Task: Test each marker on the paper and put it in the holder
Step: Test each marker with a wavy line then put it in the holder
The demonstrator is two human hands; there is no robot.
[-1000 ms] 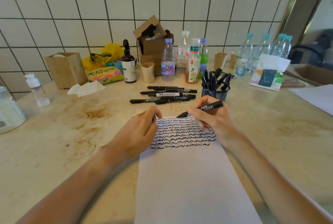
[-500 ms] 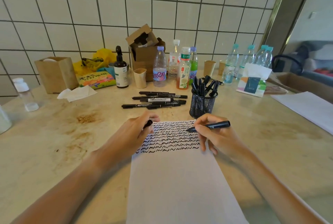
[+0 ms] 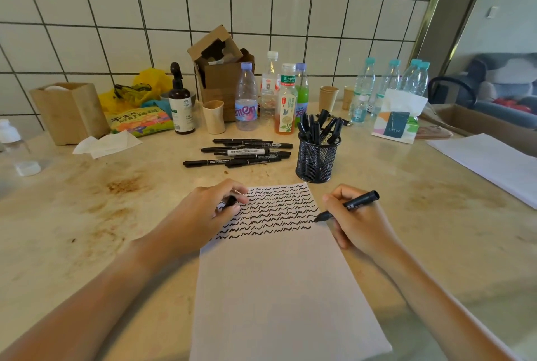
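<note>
Right hand point(image 3: 359, 222) pinching uncapped marker point(image 3: 347, 206), tip at right edge of paper point(image 3: 279, 273) beside lowest squiggle row; barrel angled up and to the right. Left hand point(image 3: 203, 215) curled on small black piece, probably the cap point(image 3: 231, 201), resting on paper's left edge. Mesh holder point(image 3: 317, 160) directly beyond right hand, nearer it than left. Untested markers point(image 3: 241, 153) on desk point(image 3: 87, 215) left of holder, clear of path.
</note>
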